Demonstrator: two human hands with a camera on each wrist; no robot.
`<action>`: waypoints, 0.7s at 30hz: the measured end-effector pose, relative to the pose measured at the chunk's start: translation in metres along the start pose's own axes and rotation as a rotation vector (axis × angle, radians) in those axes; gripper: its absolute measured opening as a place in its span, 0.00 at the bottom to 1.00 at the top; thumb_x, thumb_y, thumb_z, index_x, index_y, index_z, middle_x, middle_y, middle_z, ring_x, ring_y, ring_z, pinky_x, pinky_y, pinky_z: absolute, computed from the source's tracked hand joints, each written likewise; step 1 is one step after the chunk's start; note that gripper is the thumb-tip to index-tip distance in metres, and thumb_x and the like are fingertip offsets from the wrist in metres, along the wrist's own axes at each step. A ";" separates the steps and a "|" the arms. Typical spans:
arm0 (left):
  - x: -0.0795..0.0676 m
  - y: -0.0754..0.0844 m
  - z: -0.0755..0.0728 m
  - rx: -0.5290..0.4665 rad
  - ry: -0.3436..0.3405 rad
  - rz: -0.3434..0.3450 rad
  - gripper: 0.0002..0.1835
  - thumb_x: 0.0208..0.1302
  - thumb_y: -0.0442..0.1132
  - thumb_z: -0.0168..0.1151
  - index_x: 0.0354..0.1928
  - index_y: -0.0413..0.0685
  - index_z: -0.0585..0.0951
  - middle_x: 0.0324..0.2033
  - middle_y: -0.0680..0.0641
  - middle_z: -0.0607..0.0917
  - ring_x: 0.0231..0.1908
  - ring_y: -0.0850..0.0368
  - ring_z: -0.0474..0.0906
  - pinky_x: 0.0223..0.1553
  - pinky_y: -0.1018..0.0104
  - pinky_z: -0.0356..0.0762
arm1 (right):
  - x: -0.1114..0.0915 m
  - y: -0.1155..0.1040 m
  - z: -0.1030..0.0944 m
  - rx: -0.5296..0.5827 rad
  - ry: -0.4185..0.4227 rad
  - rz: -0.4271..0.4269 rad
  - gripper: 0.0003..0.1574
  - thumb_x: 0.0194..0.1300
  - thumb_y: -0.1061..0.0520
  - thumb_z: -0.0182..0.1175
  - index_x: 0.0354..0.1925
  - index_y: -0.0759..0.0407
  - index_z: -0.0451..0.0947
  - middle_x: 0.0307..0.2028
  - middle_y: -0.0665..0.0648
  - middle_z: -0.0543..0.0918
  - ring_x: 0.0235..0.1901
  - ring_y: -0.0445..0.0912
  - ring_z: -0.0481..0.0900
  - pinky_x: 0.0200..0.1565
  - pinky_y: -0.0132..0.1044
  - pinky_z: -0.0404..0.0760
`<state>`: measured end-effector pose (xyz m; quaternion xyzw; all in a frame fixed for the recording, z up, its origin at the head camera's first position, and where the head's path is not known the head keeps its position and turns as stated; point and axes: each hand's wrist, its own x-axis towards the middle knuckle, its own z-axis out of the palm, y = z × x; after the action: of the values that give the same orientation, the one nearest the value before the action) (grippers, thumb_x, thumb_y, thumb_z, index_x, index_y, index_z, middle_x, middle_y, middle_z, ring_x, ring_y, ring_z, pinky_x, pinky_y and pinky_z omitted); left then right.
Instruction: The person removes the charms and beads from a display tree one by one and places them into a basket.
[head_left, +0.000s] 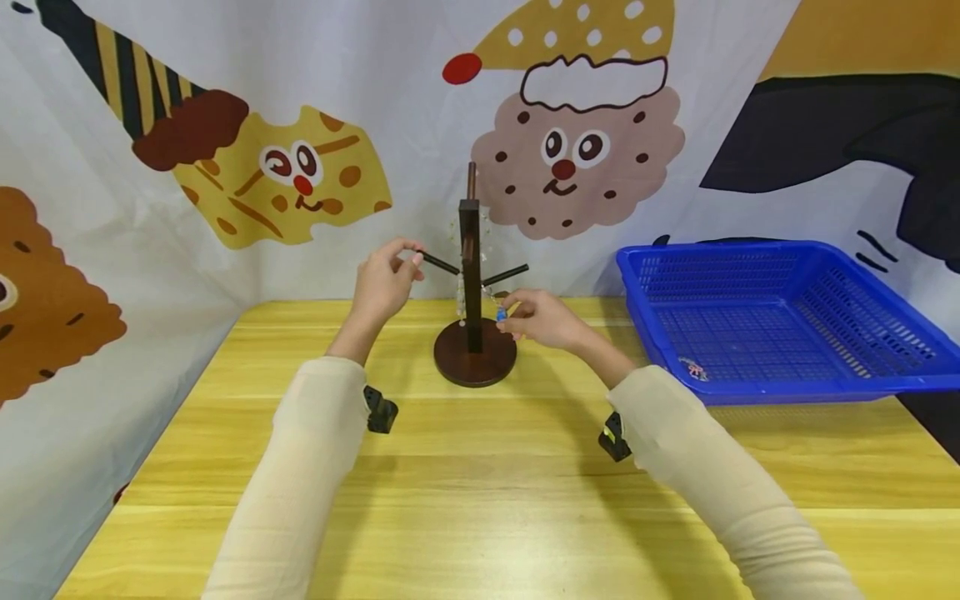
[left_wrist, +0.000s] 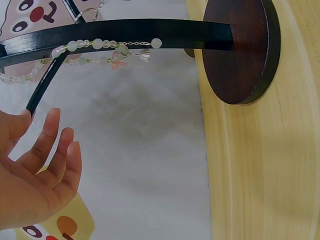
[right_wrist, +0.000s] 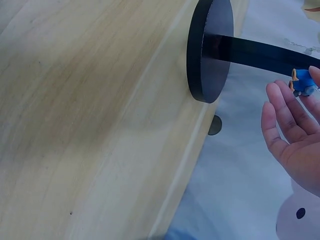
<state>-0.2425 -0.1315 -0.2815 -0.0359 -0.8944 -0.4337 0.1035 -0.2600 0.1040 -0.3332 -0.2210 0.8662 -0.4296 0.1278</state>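
A dark wooden stand (head_left: 471, 287) with a round base (head_left: 476, 371) and several side pegs stands on the table. My left hand (head_left: 382, 279) pinches the tip of its left peg (head_left: 441, 263) between thumb and finger, the other fingers loosely bent. At the right of the post, my right hand (head_left: 546, 319) pinches a small blue figurine charm (right_wrist: 302, 82), below the right peg (head_left: 506, 274). A chain with a metal ring (left_wrist: 89, 15) hangs at a peg in the left wrist view. A pale beaded strand (left_wrist: 95, 45) with small charms hangs beside the post.
To the right is a blue plastic basket (head_left: 652, 333) with a small sticker-like patch at its near left corner. A cartoon-printed cloth (head_left: 420, 125) hangs behind the wooden table (head_left: 480, 500). Black wrist cameras (head_left: 381, 410) show below both wrists.
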 end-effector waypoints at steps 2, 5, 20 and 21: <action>0.000 0.000 0.000 0.000 0.000 -0.001 0.13 0.70 0.43 0.46 0.51 0.51 0.76 0.31 0.43 0.83 0.19 0.52 0.67 0.18 0.66 0.60 | -0.001 0.000 -0.001 -0.008 0.000 -0.006 0.16 0.63 0.56 0.58 0.48 0.61 0.74 0.28 0.58 0.82 0.28 0.47 0.77 0.35 0.42 0.76; 0.000 0.000 0.000 0.006 -0.002 0.001 0.13 0.70 0.43 0.46 0.51 0.51 0.76 0.31 0.43 0.83 0.17 0.53 0.65 0.18 0.66 0.60 | -0.002 -0.002 -0.004 -0.012 -0.001 -0.012 0.15 0.63 0.56 0.58 0.47 0.61 0.74 0.28 0.55 0.82 0.28 0.47 0.78 0.35 0.40 0.76; 0.000 0.002 0.000 0.022 -0.009 -0.010 0.13 0.71 0.43 0.46 0.51 0.50 0.76 0.31 0.42 0.83 0.24 0.51 0.70 0.21 0.65 0.62 | -0.008 -0.007 -0.021 -0.017 0.026 -0.043 0.17 0.62 0.60 0.59 0.47 0.68 0.74 0.31 0.59 0.83 0.26 0.45 0.79 0.34 0.42 0.78; 0.000 0.002 0.000 0.022 -0.010 -0.012 0.13 0.71 0.43 0.46 0.51 0.50 0.76 0.31 0.42 0.83 0.24 0.50 0.70 0.20 0.65 0.62 | -0.008 -0.008 -0.023 -0.017 0.026 -0.045 0.17 0.61 0.60 0.59 0.47 0.68 0.74 0.30 0.59 0.83 0.26 0.45 0.78 0.34 0.42 0.77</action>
<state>-0.2422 -0.1303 -0.2797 -0.0316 -0.8999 -0.4240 0.0971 -0.2598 0.1196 -0.3129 -0.2362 0.8662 -0.4277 0.1049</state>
